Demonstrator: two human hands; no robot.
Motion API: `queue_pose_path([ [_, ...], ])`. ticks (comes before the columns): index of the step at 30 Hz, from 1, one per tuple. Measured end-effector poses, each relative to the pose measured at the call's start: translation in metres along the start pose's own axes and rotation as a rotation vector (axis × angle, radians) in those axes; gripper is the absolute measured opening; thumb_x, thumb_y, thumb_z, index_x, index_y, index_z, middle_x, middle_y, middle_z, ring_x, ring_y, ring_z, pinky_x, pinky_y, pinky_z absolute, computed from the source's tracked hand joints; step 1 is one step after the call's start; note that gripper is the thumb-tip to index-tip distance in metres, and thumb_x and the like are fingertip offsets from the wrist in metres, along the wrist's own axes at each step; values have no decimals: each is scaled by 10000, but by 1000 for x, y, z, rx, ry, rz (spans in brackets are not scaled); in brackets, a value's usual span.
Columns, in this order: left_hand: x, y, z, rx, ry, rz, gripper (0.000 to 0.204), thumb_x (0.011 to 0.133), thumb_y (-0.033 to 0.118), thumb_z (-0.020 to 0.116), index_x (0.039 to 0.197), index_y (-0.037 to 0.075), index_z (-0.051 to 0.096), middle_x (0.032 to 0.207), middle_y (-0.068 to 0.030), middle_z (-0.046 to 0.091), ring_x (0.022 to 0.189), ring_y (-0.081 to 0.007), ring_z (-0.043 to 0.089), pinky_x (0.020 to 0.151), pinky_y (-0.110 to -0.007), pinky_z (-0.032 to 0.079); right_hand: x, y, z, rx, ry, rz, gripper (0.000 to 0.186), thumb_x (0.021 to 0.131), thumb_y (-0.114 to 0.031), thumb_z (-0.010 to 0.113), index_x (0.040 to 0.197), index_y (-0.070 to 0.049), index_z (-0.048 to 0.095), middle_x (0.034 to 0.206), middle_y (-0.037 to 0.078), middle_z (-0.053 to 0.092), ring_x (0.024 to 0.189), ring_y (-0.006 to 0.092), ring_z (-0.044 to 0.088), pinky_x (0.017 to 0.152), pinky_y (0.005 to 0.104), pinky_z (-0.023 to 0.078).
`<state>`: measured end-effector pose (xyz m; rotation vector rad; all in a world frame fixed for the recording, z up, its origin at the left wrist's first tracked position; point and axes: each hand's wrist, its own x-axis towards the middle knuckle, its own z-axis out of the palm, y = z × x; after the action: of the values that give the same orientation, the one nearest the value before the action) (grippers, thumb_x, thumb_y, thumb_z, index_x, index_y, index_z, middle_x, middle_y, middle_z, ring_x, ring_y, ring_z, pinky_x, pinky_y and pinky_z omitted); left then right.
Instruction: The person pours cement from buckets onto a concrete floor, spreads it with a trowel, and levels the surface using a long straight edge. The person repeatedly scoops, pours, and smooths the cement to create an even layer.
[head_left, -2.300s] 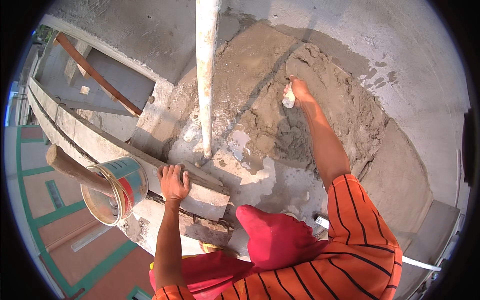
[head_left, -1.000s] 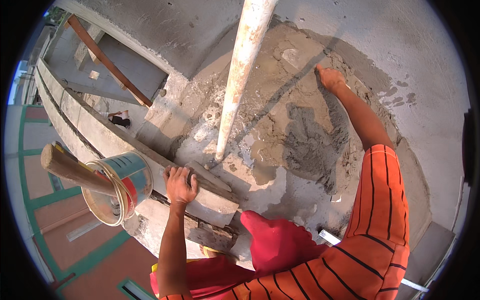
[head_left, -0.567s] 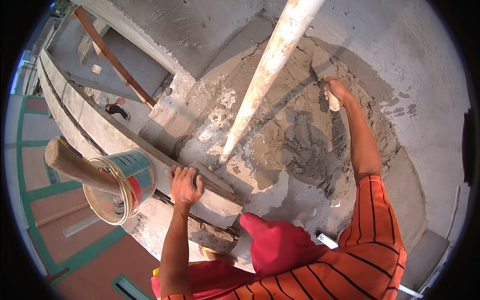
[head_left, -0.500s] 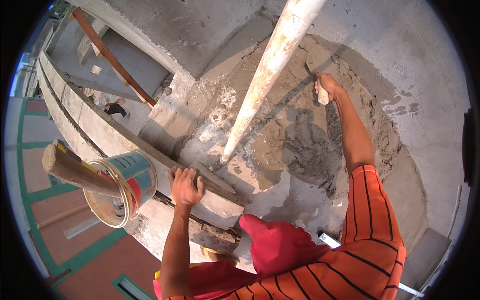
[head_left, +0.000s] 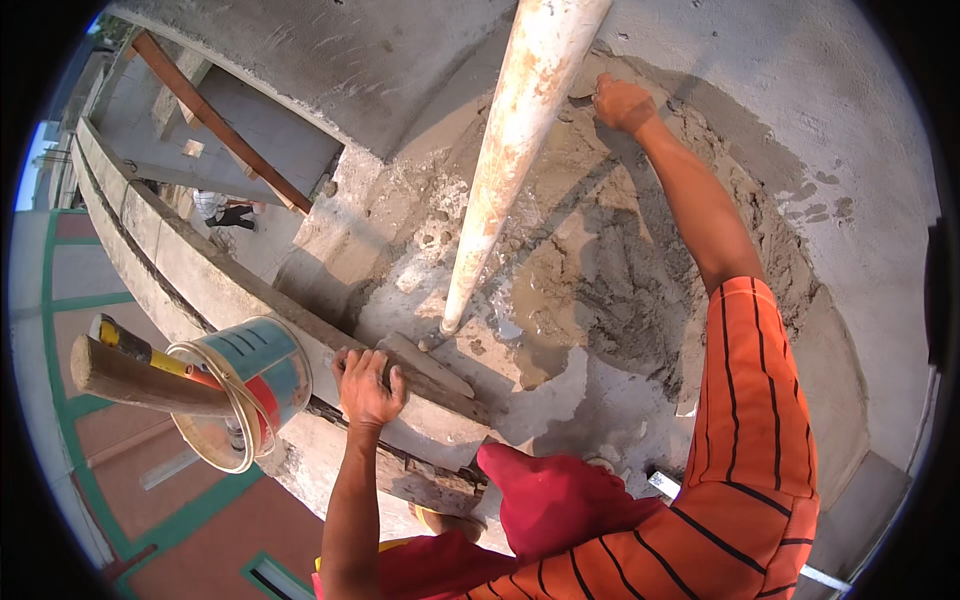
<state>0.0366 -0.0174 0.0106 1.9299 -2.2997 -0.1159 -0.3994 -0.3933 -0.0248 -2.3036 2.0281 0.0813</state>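
My right hand [head_left: 624,105], arm stretched far forward, is closed on a trowel; a bit of its dark blade [head_left: 580,101] shows left of the fingers, and the handle is hidden in my grip. Beneath it spreads a heap of wet grey mortar [head_left: 640,265], with a watery patch on its near left side. My left hand [head_left: 368,390] lies on top of the concrete ledge [head_left: 240,287], fingers apart and holding nothing. Beside it rests a flat, narrow piece with a rounded end [head_left: 428,366].
A whitish, stained pole [head_left: 510,150] slants down between my hands to the slab. Left of my left hand a bucket [head_left: 262,362] hangs tilted on the ledge, with a thick wooden handle [head_left: 135,378] and a yellow-black handle [head_left: 140,346] sticking out. Far below stands a person [head_left: 225,210].
My right hand has moved forward and a little left with the trowel, toward the mortar's far edge. My left hand stays on the ledge. The view has shifted slightly.
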Motion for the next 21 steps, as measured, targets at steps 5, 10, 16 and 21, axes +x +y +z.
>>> queue_pose_path([
  [5, 10, 1, 4, -14, 4, 35, 202, 758, 252, 580, 808, 58, 565, 787, -114, 552, 839, -328, 513, 952, -494, 335, 63, 26, 73, 187, 26, 313, 309, 893, -114, 440, 1103, 66, 579, 1032, 258, 674, 953, 398, 664, 842, 470, 508],
  [10, 2, -3, 4, 17, -34, 0, 214, 764, 268, 577, 811, 60, 590, 797, -110, 566, 848, -315, 520, 957, -494, 336, 99, 31, 42, 299, -436, 20, 314, 864, -79, 402, 852, 75, 675, 843, 260, 690, 807, 378, 695, 834, 449, 501],
  [16, 4, -7, 4, 30, 14, 45, 195, 759, 256, 562, 794, 67, 593, 796, -109, 552, 857, -315, 516, 962, -501, 325, 82, -43, 42, 182, 164, 314, 297, 862, -71, 464, 1001, 61, 690, 1075, 239, 674, 1048, 366, 653, 908, 450, 494],
  [21, -3, -11, 9, 17, -79, 34, 173, 744, 246, 554, 747, 73, 556, 775, -111, 509, 841, -329, 500, 959, -507, 321, 45, 38, 23, 133, -308, 336, 290, 808, -38, 515, 1026, 35, 691, 1148, 219, 658, 1099, 374, 630, 855, 474, 518],
])
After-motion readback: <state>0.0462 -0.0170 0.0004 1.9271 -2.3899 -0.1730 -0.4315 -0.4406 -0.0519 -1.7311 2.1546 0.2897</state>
